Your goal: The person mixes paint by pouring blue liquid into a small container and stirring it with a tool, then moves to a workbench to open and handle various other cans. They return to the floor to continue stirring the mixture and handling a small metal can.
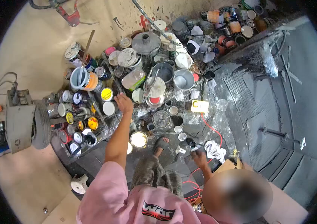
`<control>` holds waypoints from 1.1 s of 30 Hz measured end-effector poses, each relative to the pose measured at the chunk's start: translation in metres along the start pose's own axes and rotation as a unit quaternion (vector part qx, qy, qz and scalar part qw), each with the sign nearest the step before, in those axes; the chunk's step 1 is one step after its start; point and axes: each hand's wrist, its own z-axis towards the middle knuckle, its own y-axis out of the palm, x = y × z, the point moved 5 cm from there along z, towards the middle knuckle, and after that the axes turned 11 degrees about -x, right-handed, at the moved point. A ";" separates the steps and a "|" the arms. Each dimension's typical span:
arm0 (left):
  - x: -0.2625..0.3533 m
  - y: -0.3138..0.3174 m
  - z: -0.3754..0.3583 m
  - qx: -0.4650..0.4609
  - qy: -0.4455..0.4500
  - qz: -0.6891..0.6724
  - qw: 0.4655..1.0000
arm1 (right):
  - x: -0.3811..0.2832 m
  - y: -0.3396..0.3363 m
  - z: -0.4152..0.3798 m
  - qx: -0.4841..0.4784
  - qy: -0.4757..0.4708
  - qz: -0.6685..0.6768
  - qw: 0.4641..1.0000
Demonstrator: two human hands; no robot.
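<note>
Neither of my hands shows in the head view. Below me a person in a pink shirt [128,203] and camouflage shorts crouches among paint tins. One of that person's hands [123,103] reaches forward and rests by a white-lidded tin [108,108] and a yellow-lidded tin [106,94]. The other hand [200,157] is low on the right, at a small dark tin [189,143] beside a crumpled white rag [214,150]. A sandalled foot [161,143] stands between an open tin of pale paint [138,139] and small cups.
Several paint tins, lids and buckets crowd the ground ahead, among them a metal bucket [183,79] and an orange-and-white tub [83,80]. A dark grey painted vehicle panel [278,104] fills the right. A red hose [212,128] runs across the floor. A grey machine [18,121] stands at the left.
</note>
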 end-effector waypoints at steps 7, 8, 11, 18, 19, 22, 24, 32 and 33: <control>-0.004 0.010 -0.009 -0.002 -0.016 -0.041 0.999 | -0.290 -0.207 0.199 0.149 -0.184 -0.123 0.964; -0.010 0.015 -0.008 0.029 0.020 -0.024 0.999 | -0.329 -0.224 0.220 0.180 -0.217 -0.101 0.954; -0.009 0.012 -0.007 -0.010 -0.009 -0.035 0.999 | -0.423 -0.261 0.297 0.216 -0.313 -0.151 0.913; -0.005 0.006 -0.008 -0.126 -0.051 -0.016 0.991 | -0.509 -0.268 0.429 0.221 -0.094 -0.262 0.935; -0.004 0.006 -0.007 -0.122 -0.053 -0.014 0.991 | -0.516 -0.267 0.439 0.219 -0.097 -0.262 0.935; -0.018 0.017 -0.009 -0.051 -0.005 -0.022 0.998 | -0.506 -0.271 0.492 0.159 -0.046 -0.287 0.944; -0.014 0.015 -0.010 -0.023 -0.012 -0.036 0.999 | -0.509 -0.272 0.490 0.120 -0.025 -0.261 0.957; 0.000 0.007 -0.009 -0.008 0.004 -0.033 0.999 | -0.514 -0.258 0.537 -0.029 -0.050 -0.333 0.941; 0.000 0.007 -0.010 0.010 0.027 -0.028 0.999 | -0.522 -0.256 0.525 -0.031 -0.050 -0.334 0.941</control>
